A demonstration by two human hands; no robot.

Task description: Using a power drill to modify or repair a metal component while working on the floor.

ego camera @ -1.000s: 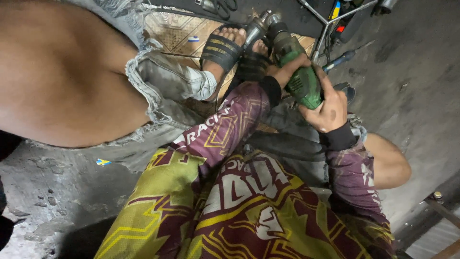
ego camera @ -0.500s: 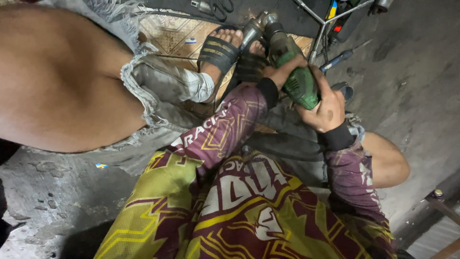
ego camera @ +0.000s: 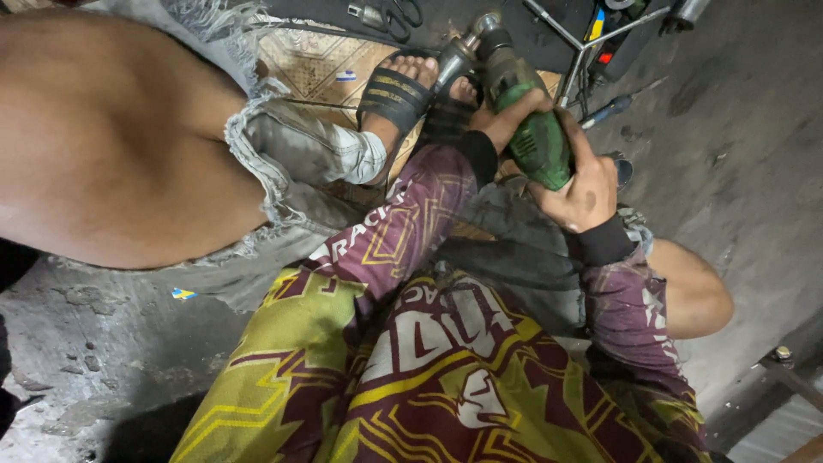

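Here: two hands, left hand [ego camera: 507, 118] and right hand [ego camera: 581, 184], grip one green drill [ego camera: 525, 120].

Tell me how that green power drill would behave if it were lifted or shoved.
The green drill looks stiff and probably heavy for its size: its thick body takes both the left hand and the right hand. The metal chuck likely makes it nose-heavy. Its rounded casing might rock if pushed.

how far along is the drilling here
Done: the green electric drill is gripped in both hands, left hand near the front, right hand at the rear. In hand: its chuck points down beside the sandalled feet. Left: the workpiece is hidden, so progress can't be judged.
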